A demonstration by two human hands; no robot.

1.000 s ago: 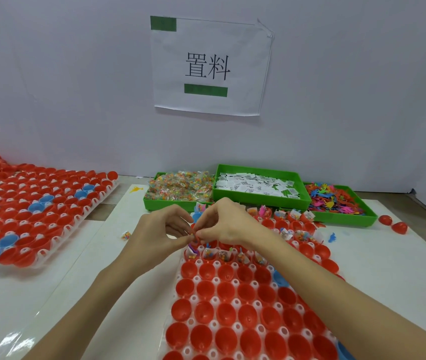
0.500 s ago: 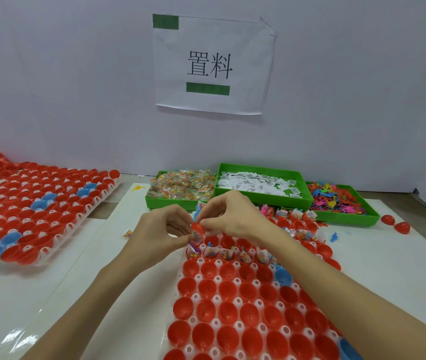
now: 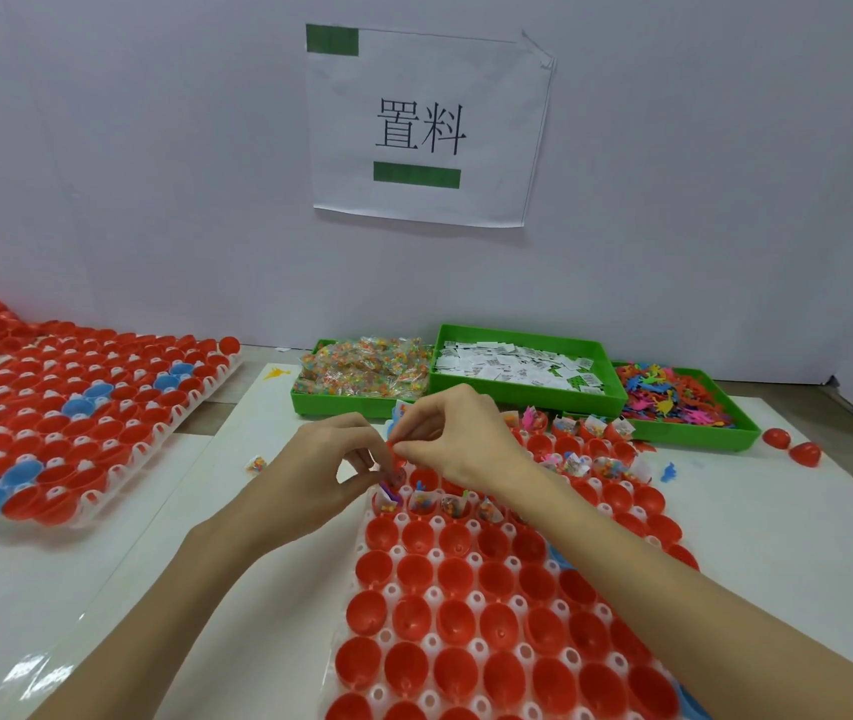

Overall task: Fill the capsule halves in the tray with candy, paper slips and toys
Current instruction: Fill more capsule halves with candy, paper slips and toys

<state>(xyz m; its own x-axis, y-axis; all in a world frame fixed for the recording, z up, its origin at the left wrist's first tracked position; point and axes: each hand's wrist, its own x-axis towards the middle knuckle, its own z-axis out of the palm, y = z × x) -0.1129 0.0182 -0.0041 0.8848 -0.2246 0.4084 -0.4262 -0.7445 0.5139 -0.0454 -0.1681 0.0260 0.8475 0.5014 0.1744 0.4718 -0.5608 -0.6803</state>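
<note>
Red plastic capsule half [image 3: 394,456] sits pinched between the fingers [image 3: 369,449] of the left hand [image 3: 317,472] and right hand [image 3: 458,439], above the far left corner of the white plastic tray [image 3: 476,597] of red capsule halves on the white table [image 3: 102,563]. Behind stand 3 green bins: candy [image 3: 362,374], paper slips [image 3: 517,363], toys [image 3: 673,397].

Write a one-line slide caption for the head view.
Both hands, left hand and right hand, pinch a red capsule half over the tray.
</note>
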